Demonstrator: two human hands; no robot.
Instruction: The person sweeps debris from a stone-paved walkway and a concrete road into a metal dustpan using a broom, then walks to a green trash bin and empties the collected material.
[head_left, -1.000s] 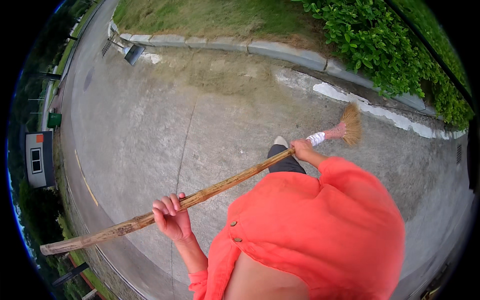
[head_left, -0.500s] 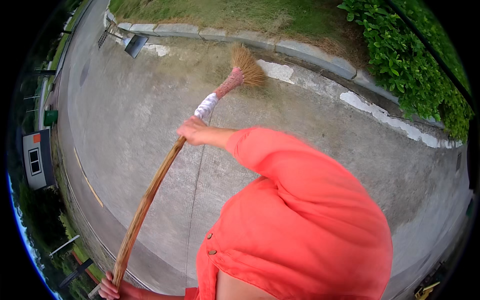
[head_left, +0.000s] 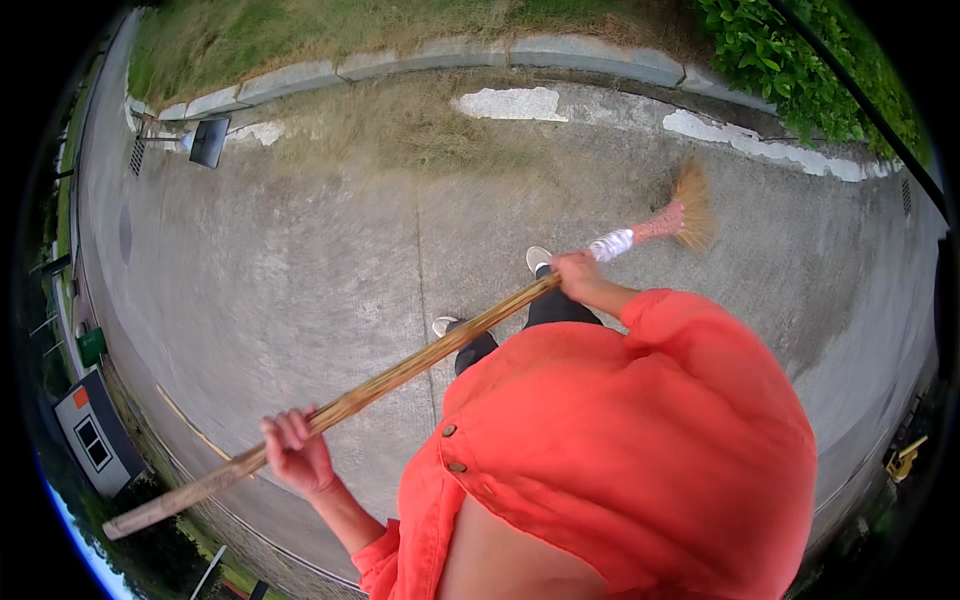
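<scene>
A broom [head_left: 430, 356] with a long wooden handle slants across in front of me, its butt end at the lower left. My right hand [head_left: 582, 277] is wrapped round the handle just below a white binding. Further down the pole, my left hand [head_left: 298, 452] is closed on it, fingers curled and slightly blurred. Beyond the white binding, a pink-wrapped neck leads to the fanned straw bristles [head_left: 694, 208], out to the right over the concrete. Whether the bristles touch the ground I cannot tell.
Dry grass clippings [head_left: 450, 145] lie along the pavement below a stone kerb [head_left: 420, 60]. At the far left a long-handled dustpan [head_left: 209, 143] stands near a drain grate [head_left: 137, 157]. Green bushes [head_left: 790, 60] fill the far right. My shoes [head_left: 539, 260] stand beneath the handle.
The broom head has swung right, away from the kerb and clippings, and the handle lies flatter. My right hand moved right; my left rose and now grips further from the butt end.
</scene>
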